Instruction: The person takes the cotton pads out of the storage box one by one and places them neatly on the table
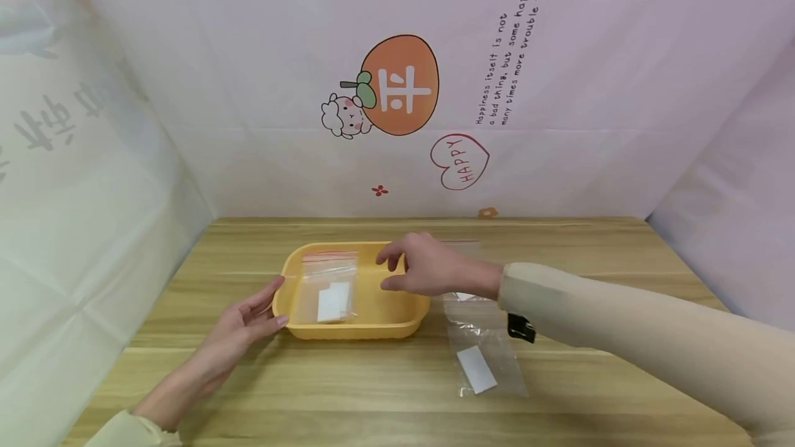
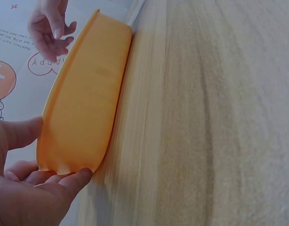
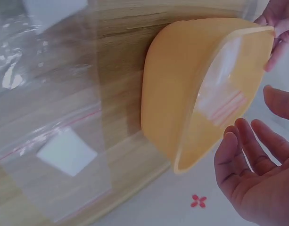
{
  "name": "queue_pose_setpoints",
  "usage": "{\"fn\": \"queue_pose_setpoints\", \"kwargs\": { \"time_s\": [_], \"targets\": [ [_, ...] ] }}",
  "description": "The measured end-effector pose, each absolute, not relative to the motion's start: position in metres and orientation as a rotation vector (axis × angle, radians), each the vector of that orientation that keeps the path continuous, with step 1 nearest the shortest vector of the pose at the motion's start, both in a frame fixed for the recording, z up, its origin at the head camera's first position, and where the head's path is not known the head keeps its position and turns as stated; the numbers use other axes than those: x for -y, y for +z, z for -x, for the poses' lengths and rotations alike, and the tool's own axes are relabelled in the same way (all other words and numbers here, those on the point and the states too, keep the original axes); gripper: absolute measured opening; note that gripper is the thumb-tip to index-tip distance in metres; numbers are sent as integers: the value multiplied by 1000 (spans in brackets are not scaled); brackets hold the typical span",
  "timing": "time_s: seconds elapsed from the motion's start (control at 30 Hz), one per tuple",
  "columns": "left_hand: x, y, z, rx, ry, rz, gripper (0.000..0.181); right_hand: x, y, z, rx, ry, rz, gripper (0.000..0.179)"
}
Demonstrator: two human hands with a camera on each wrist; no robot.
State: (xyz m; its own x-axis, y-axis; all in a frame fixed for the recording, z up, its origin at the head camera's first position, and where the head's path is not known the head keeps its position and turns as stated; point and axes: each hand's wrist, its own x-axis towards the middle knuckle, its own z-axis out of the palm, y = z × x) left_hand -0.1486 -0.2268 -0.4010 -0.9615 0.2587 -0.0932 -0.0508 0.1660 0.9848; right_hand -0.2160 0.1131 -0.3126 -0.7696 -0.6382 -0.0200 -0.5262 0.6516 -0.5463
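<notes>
A yellow plastic tray (image 1: 373,331) sits on the wooden table. My left hand (image 1: 239,330) grips its left end, thumb and fingers spread along the end wall and rim. Inside the tray, toward the left, lies a clear zip bag (image 1: 329,269) with a red-lined seal and a flat white piece (image 1: 333,302) in it. My right hand (image 1: 425,264) hovers over the tray's right side, fingers loosely bent and thumb apart, with nothing between them. In the right wrist view the right fingertips (image 3: 243,127) hang near the tray's rim.
Right of the tray, a clear zip bag (image 1: 506,357) holding a white piece (image 1: 477,369) lies on the table (image 1: 348,392). Behind it is another such bag (image 3: 83,183), partly hidden by my right arm in the head view. Printed cloth (image 1: 248,88) hangs behind and at both sides.
</notes>
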Motion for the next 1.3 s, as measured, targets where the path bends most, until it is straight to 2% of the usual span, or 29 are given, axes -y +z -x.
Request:
{"fn": "queue_pose_setpoints", "kwargs": {
  "time_s": [0.3,0.57,0.93,1.07,1.2,1.3],
  "targets": [
    [230,-402,150,-2192,1874,-194,81,-77,-329,241,-2620,-633,917,53],
    [230,-403,150,-2170,1893,-182,79,-57,-350,245,-2541,-695,883,63],
    [229,-400,150,-2155,1888,-194,79,-46,-365,251,-2560,-666,832,65],
    [228,-400,150,-2153,1891,-193,78,-47,-369,254,-2542,-696,826,57],
    [229,-400,151,-2148,1898,-196,77,-49,-372,257,-2515,-728,807,33],
    [229,-399,151,-2150,1898,-188,78,-49,-373,257,-2498,-728,812,42]
  ]
}}
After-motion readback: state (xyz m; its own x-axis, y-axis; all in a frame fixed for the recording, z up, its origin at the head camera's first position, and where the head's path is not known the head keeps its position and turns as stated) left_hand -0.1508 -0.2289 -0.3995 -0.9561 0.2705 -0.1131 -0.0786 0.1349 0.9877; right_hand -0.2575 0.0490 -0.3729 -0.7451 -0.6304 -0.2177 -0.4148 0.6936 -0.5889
